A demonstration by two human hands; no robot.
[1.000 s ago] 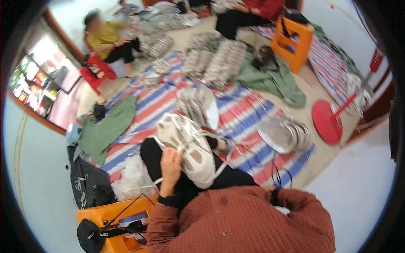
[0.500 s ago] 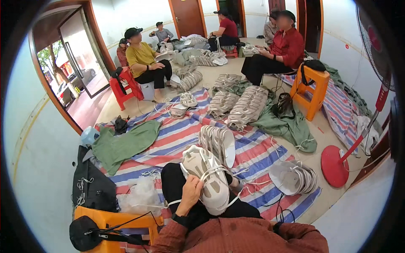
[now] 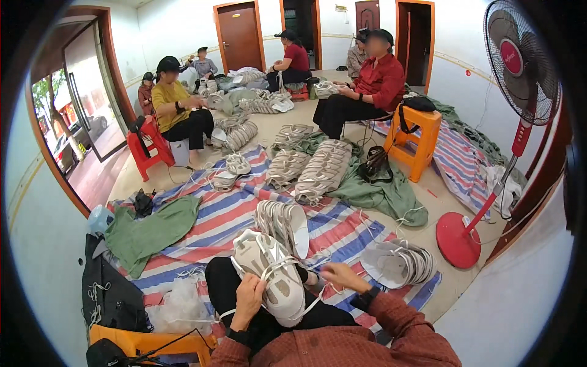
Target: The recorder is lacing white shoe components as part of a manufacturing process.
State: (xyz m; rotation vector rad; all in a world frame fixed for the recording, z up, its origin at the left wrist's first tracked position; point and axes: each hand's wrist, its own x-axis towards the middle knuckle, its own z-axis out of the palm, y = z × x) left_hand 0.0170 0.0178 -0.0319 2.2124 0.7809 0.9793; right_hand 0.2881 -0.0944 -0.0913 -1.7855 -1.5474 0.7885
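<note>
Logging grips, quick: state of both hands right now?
Left hand: closed, holding the shoe.
Right hand: partly closed; whether it holds anything can't be told.

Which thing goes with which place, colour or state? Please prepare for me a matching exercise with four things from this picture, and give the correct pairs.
Things:
1. left hand
2. standing fan
3. nearest stool
4. plastic bag

Descriptions:
A. orange, at the lower left of the picture
B. gripping a beige shoe upper
C. whitish, translucent and crumpled
D. on a red round base

Pairs: 1-B, 2-D, 3-A, 4-C
</note>
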